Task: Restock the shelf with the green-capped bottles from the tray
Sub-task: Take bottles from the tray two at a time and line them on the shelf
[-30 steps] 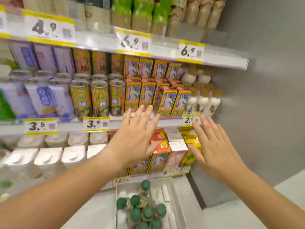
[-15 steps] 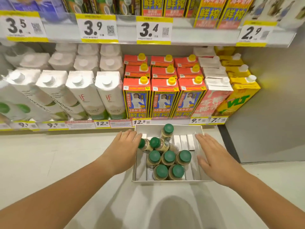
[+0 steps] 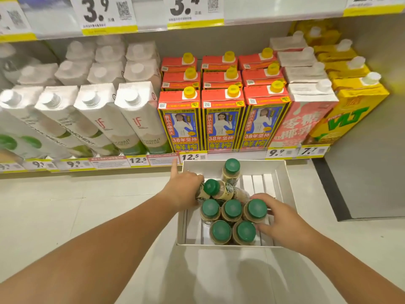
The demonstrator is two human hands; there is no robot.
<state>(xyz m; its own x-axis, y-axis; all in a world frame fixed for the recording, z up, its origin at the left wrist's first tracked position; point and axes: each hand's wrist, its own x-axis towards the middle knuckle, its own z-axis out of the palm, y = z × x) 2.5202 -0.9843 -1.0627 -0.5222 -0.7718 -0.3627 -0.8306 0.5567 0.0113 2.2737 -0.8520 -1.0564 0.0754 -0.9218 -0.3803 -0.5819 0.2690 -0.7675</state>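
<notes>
We are looking down at a white rectangular cardboard tray point(image 3: 282, 172) that is sitting on the pale tiled floor point(image 3: 65, 205), just in front of the bottom metal shelf point(image 3: 236, 154). The small beige bottles with round green caps point(image 3: 232, 208) are all sitting inside this tray. 1 upright bottle point(image 3: 231, 166) is standing alone at the back. 1 tilted bottle point(image 3: 221, 189) is lying with its cap pointing left. 3 are standing in a row across the middle, and 2 more are standing in front of them.

Our left hand point(image 3: 186, 189) is reaching in over the tray's left wall. Its fingers are curling round a half-hidden bottle point(image 3: 200, 194), of which only a strip of pale label is showing. Its index finger is sticking out straight toward the shelf edge. Our right hand point(image 3: 282, 222) is wrapping round the rightmost bottle point(image 3: 256, 208) of the row of 3, fingers behind it and thumb in front.

On the shelf, tall white cartons with white caps point(image 3: 131, 119) are leaning at the left. Red-topped cartons with yellow caps point(image 3: 221, 126) are standing in 3 columns directly behind the tray. Pink-and-white cartons point(image 3: 306, 119) and yellow cartons point(image 3: 355, 113) are filling the right end. Yellow-edged price tags point(image 3: 190, 156) are lining the shelf edge.
</notes>
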